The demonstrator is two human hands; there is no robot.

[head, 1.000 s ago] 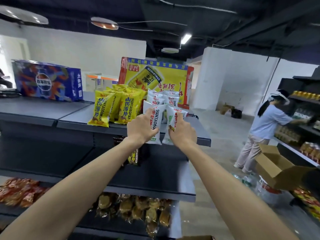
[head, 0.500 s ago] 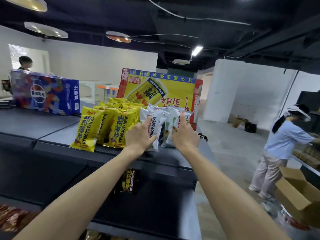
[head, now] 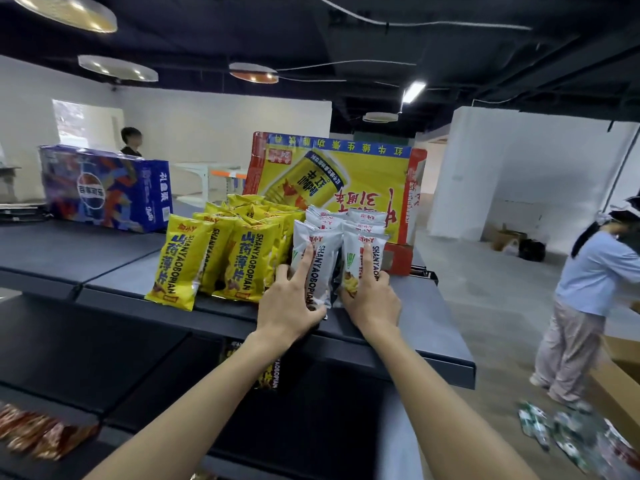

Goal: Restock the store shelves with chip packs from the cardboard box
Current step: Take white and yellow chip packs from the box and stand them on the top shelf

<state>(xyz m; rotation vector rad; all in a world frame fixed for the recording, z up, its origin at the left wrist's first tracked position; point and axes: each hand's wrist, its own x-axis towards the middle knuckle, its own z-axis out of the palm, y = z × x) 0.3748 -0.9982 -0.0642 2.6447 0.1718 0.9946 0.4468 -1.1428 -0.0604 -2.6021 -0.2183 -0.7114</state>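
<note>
Two rows of white chip packs stand upright on the dark top shelf (head: 420, 317), just right of the yellow chip packs (head: 207, 261). My left hand (head: 289, 303) grips the front white chip pack of the left row (head: 320, 271), index finger stretched up its face and the other fingers curled under its lower edge. My right hand (head: 372, 299) holds the front white pack of the right row (head: 356, 252) the same way. Both packs rest on the shelf. The cardboard box (head: 620, 379) shows at the right edge.
A blue Pepsi carton (head: 104, 188) and a yellow-red drinks carton (head: 339, 188) stand behind the packs. A dark chip pack (head: 268, 374) lies on the shelf below, red snacks (head: 41, 434) lower left. A person in blue (head: 588, 292) works at right; loose packs (head: 571, 434) litter the floor.
Both hands pushed the two white packs back from the shelf's front edge to stand upright beside the yellow ones. My view rose and moved closer.
</note>
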